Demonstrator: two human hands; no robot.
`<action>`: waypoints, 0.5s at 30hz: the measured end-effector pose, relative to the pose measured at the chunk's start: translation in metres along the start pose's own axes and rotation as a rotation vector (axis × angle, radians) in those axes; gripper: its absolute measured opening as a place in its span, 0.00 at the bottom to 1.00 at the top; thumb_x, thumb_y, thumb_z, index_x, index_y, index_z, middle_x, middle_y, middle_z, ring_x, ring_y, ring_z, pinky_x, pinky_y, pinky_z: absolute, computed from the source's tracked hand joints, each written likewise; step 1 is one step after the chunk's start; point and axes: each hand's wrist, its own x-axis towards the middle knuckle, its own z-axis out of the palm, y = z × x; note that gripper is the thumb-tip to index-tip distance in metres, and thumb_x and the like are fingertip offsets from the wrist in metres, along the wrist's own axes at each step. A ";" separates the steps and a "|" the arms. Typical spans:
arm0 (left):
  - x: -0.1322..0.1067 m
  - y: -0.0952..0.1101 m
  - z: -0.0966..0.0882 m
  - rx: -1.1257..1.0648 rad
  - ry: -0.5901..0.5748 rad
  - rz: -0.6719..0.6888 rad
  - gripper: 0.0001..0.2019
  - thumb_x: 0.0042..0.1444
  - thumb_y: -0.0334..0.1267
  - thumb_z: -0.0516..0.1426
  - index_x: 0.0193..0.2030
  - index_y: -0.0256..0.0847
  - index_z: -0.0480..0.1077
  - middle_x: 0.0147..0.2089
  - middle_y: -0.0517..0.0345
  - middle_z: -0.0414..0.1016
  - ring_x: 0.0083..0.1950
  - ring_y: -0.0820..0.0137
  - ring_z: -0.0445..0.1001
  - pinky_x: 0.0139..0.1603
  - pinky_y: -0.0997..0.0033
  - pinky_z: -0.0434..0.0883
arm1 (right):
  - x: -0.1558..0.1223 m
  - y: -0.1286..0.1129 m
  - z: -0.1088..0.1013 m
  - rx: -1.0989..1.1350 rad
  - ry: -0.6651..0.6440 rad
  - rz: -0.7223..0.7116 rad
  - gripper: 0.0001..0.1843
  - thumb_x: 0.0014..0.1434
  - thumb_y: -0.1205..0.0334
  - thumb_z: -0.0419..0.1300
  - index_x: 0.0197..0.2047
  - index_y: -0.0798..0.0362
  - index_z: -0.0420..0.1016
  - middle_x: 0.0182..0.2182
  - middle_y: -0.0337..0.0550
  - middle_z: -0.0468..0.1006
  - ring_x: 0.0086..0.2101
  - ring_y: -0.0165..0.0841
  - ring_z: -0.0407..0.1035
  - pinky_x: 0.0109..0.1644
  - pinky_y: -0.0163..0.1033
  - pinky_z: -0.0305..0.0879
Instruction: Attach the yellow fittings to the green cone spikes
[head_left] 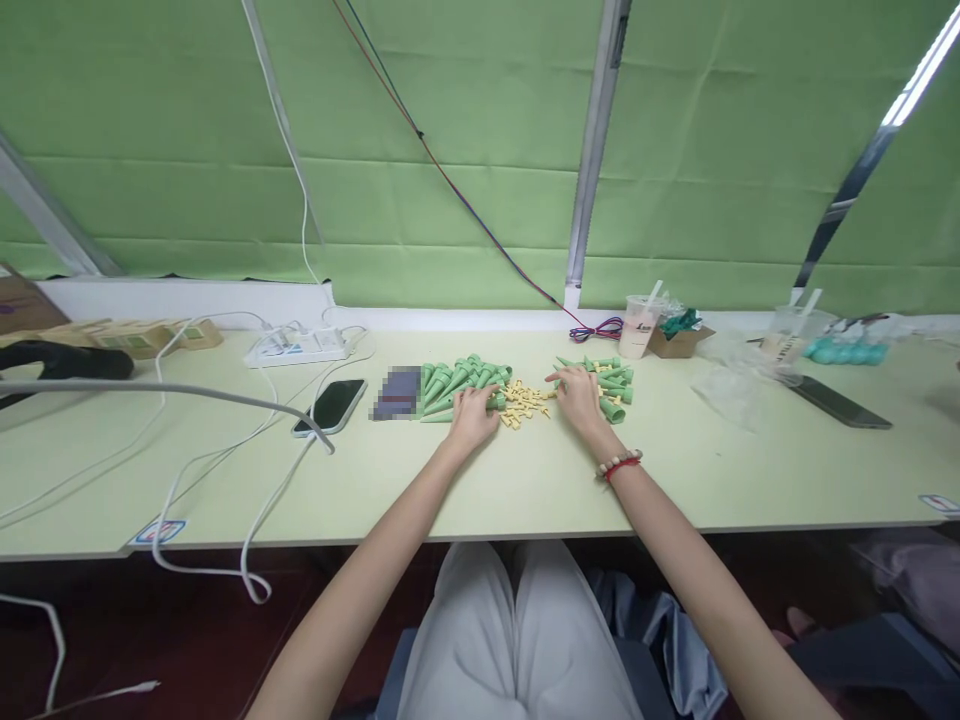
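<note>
Left hand and right hand, apart and half curled, touch two green cone heaps; their grip I cannot tell. One yellow-piece heap lies between, behind the front edge of table.

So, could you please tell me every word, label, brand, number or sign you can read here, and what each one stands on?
No text can be read with certainty.
Drink cup by the cardboard box: dark lettering, too small.
Drink cup farther right: dark print, too blurred.
Left table-edge sticker: blue and red marks, unreadable.
Right table-edge sticker: similar, unreadable.
Dark patch beside the green cones: pixelated.
</note>
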 end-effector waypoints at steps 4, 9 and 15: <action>0.003 -0.005 0.000 -0.056 0.077 0.036 0.20 0.52 0.26 0.51 0.51 0.43 0.70 0.42 0.52 0.79 0.50 0.59 0.70 0.55 0.56 0.58 | -0.003 -0.003 0.002 -0.033 -0.115 0.024 0.20 0.54 0.76 0.51 0.42 0.53 0.80 0.42 0.49 0.79 0.46 0.41 0.68 0.48 0.45 0.61; 0.002 0.002 -0.003 -0.078 0.133 0.050 0.17 0.55 0.34 0.53 0.52 0.42 0.70 0.45 0.54 0.78 0.51 0.60 0.70 0.56 0.57 0.57 | -0.006 -0.006 0.005 -0.046 -0.231 0.050 0.19 0.58 0.70 0.53 0.49 0.51 0.77 0.46 0.48 0.79 0.46 0.39 0.72 0.46 0.41 0.66; -0.003 0.012 -0.004 0.012 0.043 0.075 0.21 0.49 0.29 0.52 0.50 0.43 0.71 0.50 0.53 0.76 0.54 0.60 0.68 0.58 0.57 0.56 | -0.009 -0.009 0.007 -0.010 -0.306 0.036 0.18 0.59 0.67 0.54 0.50 0.51 0.76 0.47 0.46 0.79 0.46 0.40 0.73 0.45 0.39 0.66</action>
